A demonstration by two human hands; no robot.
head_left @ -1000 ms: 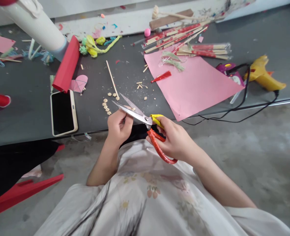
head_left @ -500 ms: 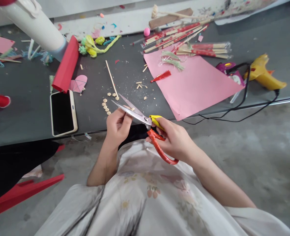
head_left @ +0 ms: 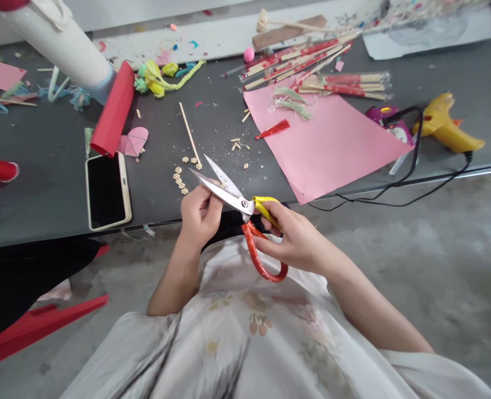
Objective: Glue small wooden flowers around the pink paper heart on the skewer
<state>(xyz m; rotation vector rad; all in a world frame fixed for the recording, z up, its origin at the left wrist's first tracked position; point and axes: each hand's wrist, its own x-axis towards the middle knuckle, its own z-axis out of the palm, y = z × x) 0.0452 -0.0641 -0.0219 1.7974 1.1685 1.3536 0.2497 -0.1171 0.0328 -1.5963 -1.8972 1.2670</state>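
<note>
In my right hand (head_left: 299, 235) is a pair of scissors (head_left: 244, 204) with one yellow and one red handle; its blades stand apart and point away to the left. My left hand (head_left: 199, 213) is closed in a pinch just under the blades, by the table's near edge. Whatever its fingertips hold is mostly hidden behind the lower blade; only a tiny pale bit shows there. Just beyond lie several small flower-shaped wooden pieces (head_left: 179, 182) and a thin wooden stick (head_left: 190, 136). Short stick offcuts (head_left: 236, 144) are scattered to the right.
Pink paper (head_left: 332, 147) carries a red tassel (head_left: 272, 129). A yellow glue gun (head_left: 449, 124) with its cord lies at right. At left are a phone (head_left: 107, 191), a red paper roll (head_left: 113, 113) and a white bottle-like object (head_left: 62, 41). Wrapped sticks (head_left: 295, 61) lie behind.
The scissors have opened wider, the red handle swinging down and left away from the yellow one. My right hand's fingers have spread with the handles. My left hand has barely moved.
</note>
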